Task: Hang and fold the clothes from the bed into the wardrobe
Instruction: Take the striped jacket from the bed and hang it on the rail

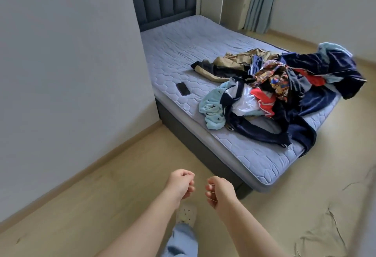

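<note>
Grip slack, empty: left hand (180, 183), right hand (220, 190). Tangled clothes pile (284, 86) overhangs bed (183, 53); tugging one piece may drag others, phone (183, 89), to floor (101, 195).

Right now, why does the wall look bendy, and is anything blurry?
In the head view the wide-angle lens bows the wall and bed edges; light is soft and even, no glare; the clothes pile blurs slightly toward the right edge.
</note>
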### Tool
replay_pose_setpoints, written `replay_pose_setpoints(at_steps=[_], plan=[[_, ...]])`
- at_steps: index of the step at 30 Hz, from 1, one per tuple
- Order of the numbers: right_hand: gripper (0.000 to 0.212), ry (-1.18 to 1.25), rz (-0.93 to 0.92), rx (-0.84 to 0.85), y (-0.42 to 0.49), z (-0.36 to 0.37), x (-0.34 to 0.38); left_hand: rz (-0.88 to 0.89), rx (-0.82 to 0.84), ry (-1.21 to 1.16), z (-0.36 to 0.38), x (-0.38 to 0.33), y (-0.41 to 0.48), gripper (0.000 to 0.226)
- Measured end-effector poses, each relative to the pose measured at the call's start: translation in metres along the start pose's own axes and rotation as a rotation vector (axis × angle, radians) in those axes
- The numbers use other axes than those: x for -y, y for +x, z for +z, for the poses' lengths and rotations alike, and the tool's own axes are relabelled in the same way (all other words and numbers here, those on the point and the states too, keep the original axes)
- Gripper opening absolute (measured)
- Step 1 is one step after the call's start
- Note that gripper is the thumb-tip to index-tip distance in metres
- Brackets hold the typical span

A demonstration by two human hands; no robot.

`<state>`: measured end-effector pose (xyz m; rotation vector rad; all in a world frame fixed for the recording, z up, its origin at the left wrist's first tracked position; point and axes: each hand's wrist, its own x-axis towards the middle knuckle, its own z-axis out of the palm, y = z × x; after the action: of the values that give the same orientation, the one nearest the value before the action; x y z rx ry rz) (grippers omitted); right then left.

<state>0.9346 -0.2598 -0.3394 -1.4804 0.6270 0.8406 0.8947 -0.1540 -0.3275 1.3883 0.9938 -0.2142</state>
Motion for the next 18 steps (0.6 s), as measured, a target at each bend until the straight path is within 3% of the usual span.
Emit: replay_pose_setpoints(at_steps=[8, 18], plan=[[0.017, 0.086, -0.008, -0.146, 0.096, -0.040, 0.100, 0.004, 0.160, 0.138, 0.090, -0.091, 0.106, 0.018], [0.015, 0.221, 0.058, -0.187, 0.193, -0.073, 0.204, -0.007, 0.203, 0.313, 0.171, -0.184, 0.220, 0.017]])
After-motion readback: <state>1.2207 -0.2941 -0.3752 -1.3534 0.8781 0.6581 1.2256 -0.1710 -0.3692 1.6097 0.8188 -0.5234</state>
